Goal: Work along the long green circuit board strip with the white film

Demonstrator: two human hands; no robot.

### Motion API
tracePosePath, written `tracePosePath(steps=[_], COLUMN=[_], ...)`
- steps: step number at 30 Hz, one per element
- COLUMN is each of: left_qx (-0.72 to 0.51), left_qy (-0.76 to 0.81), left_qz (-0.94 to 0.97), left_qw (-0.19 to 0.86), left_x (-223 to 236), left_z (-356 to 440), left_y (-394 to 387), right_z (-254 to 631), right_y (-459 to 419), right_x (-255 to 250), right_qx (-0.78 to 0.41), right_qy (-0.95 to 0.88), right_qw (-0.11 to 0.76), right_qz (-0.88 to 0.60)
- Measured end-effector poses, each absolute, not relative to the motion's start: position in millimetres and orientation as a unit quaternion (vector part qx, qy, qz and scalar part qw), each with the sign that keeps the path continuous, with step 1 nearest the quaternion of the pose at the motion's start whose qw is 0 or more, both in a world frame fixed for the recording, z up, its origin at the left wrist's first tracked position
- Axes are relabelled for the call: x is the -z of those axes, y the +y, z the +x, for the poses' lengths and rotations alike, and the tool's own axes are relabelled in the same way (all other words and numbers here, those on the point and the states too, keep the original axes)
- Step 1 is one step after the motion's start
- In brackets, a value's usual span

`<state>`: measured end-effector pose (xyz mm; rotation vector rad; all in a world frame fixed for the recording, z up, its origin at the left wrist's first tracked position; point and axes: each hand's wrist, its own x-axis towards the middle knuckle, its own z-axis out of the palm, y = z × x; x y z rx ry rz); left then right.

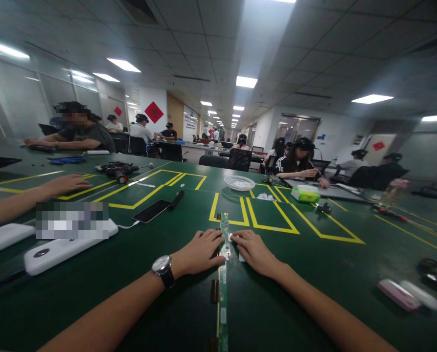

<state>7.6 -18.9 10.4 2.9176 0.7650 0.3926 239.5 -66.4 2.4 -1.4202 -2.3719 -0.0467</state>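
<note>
A long, narrow green circuit board lies on the green table and runs straight away from me, with dark brown flaps along its left edge. My left hand, with a watch on the wrist, is closed on the far part of the board from the left, thumb and fingertips on it. From the right, my right hand has its bent fingertips closed at the board's right edge; its thumb is hidden. Partly under my right hand lies a small pale piece.
A white basket stands beyond the board, among yellow tape outlines. At left are a phone on a cable, a white power strip and another person's hand. A green box and a pink case lie at right.
</note>
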Motion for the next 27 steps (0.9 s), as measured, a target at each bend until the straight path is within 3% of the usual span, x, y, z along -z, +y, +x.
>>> tracePosePath(steps=[13, 27], left_qx=[-0.095, -0.138], left_qy=[0.239, 0.233], left_qz=[0.964, 0.959], left_qw=[0.074, 0.087], left_x=[-8, -16], left_z=[8, 5], left_y=[-13, -14], right_z=[248, 246], right_y=[-58, -56], right_x=[-3, -21], right_qx=[-0.030, 0.035], right_qy=[-0.872, -0.866], right_qw=[0.196, 0.246], right_qz=[-0.448, -0.435])
